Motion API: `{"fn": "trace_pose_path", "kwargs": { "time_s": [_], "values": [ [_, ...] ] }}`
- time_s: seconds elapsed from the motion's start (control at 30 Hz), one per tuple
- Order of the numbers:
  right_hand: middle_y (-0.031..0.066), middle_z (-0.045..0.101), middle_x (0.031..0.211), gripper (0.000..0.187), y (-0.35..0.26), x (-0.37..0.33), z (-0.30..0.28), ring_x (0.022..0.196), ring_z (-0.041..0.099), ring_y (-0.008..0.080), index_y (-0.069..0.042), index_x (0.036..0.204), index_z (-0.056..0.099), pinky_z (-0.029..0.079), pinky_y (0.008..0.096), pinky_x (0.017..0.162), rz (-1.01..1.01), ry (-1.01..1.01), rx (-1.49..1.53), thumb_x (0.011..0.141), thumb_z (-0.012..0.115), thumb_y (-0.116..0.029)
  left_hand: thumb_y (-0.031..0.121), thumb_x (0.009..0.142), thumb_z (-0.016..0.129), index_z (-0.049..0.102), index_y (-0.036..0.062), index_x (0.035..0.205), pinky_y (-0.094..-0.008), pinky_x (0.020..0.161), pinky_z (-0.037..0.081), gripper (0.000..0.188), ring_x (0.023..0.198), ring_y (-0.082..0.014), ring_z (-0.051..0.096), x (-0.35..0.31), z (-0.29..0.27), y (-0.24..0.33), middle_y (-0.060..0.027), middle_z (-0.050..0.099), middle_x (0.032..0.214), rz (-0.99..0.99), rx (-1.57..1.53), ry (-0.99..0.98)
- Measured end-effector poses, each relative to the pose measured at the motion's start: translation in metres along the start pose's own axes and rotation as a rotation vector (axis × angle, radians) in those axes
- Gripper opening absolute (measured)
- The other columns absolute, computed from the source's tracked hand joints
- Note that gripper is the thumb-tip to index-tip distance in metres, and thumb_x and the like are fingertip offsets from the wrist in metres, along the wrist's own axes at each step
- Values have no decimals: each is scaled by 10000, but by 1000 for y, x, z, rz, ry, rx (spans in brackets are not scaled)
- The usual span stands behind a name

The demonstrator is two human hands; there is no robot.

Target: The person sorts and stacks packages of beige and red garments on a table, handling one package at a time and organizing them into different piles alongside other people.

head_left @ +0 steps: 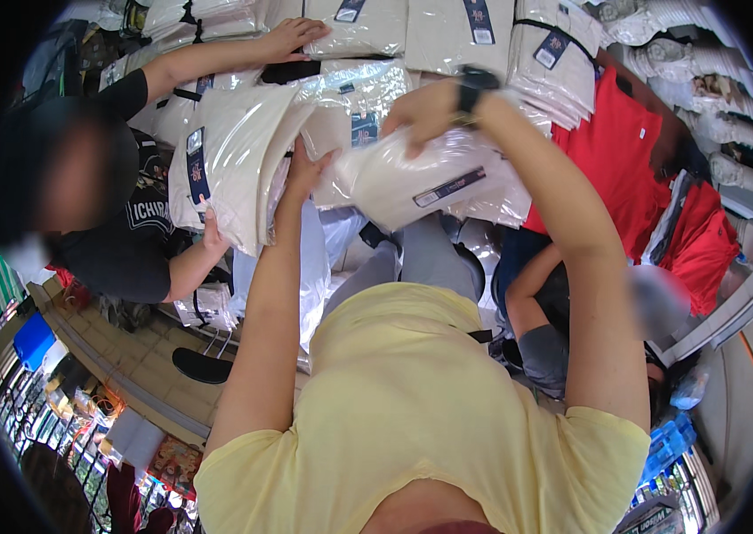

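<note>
My right hand [430, 116], with a black watch on its wrist, grips the upper edge of a folded white garment in a clear plastic bag [434, 182]. This package is tilted, slightly blurred, and has a dark label. My left hand [307, 169] is open beside a fanned stack of similar bagged white garments [238, 151], its thumb apart and some fingers partly hidden. A co-worker at the left supports that stack's lower edge with one hand [211, 233]. The co-worker's other hand [294, 37] lies on packages at the back.
More bagged white garments [461, 36] cover the table's far side, some bundled with black straps. Red garments [608, 160] lie at the right, near another person's bent arm [532, 285]. Shelves of white goods [723, 116] line the right side. A black stool seat [201, 365] stands lower left.
</note>
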State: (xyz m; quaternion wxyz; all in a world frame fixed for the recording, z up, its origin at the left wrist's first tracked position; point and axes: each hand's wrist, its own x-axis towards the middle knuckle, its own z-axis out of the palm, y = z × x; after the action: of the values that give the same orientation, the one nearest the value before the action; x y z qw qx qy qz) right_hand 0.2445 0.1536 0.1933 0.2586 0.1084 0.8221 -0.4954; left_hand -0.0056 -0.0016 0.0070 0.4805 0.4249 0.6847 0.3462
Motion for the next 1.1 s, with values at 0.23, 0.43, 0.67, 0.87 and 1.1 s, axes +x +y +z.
{"fn": "trace_pose_path", "kwargs": {
  "time_s": [0.23, 0.43, 0.67, 0.87, 1.1],
  "values": [
    [53, 706, 892, 177, -38, 127, 62, 987, 632, 216, -128, 902, 725, 320, 505, 1044, 209, 435, -782, 767, 623, -180, 197, 786, 719, 185, 42, 1470, -357, 1081, 312, 881, 1316, -309, 387, 25, 17, -43, -193, 388, 1428, -13, -58, 73],
    [205, 531, 1215, 475, 7, 99, 131, 1100, 527, 350, -41, 1176, 558, 314, 537, 1024, 341, 1351, -417, 776, 654, -280, 79, 793, 659, 161, 21, 1480, -332, 1079, 317, 851, 1349, -270, 337, 0, -11, -50, -180, 321, 1472, -9, 43, 55],
    [86, 609, 834, 622, 106, 57, 200, 769, 593, 176, 41, 1114, 531, 495, 286, 711, 650, 1310, 824, 721, 813, -349, 52, 778, 634, 138, -14, 1476, -326, 1124, 223, 859, 1398, -296, 244, 6, 8, -18, -220, 262, 1501, -73, 53, 29],
    [74, 627, 865, 367, 103, 77, 181, 780, 590, 117, 9, 1023, 524, 489, 251, 687, 320, 1509, 986, 792, 760, -151, 266, 826, 612, 306, -35, 1423, -351, 1115, 226, 736, 1365, -334, 308, 5, 4, -28, -234, 343, 1456, -34, 144, 109],
    [140, 648, 959, 361, 103, 96, 152, 858, 626, 201, 26, 1035, 535, 492, 296, 762, 221, 1697, 955, 774, 747, -103, 436, 857, 605, 305, -25, 1427, -350, 1113, 228, 792, 1351, -299, 319, 12, 0, -35, -205, 339, 1459, -19, -118, 106]
  ]
}}
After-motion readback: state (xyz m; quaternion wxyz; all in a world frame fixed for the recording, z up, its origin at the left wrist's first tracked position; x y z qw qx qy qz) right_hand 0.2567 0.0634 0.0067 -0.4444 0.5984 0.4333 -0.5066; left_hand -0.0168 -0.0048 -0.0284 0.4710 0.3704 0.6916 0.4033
